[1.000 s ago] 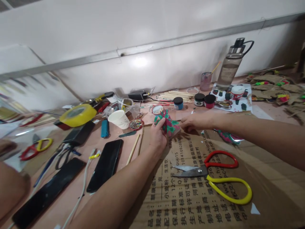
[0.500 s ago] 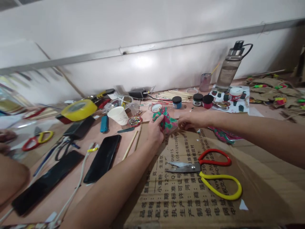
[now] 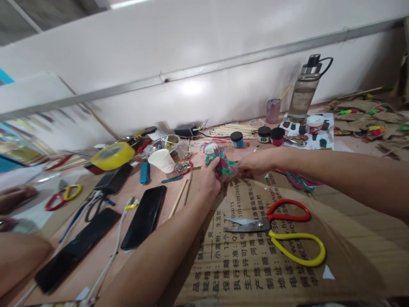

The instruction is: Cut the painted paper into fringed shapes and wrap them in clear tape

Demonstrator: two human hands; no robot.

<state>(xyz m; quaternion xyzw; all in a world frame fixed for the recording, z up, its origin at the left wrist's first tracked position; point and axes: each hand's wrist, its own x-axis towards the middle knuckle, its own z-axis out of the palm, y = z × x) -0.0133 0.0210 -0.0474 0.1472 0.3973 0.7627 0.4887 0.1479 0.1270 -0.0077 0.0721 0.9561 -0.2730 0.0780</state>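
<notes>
Left hand (image 3: 211, 178): thumb pressed over the face of a green-and-magenta piece (image 3: 228, 168), gripping its left side. Right hand (image 3: 251, 164): fingers curled in at the piece's right edge; whether they pinch it, cannot tell. Piece sits at the far part of the printed cardboard (image 3: 351, 256), just nearer than a round dish (image 3: 210, 148) of pale bits. On the cardboard: scissors (image 3: 266, 224), blades slightly parted and pointing left, 1 handle red, 1 yellow. A 2nd patterned piece (image 3: 300, 182) lies partly under the right forearm. On the bench (image 3: 76, 279), left of the piece: bead dish (image 3: 183, 167), white cup (image 3: 161, 160). Beyond the right hand: 3 dark-lidded jars (image 3: 263, 134), near each other.
</notes>
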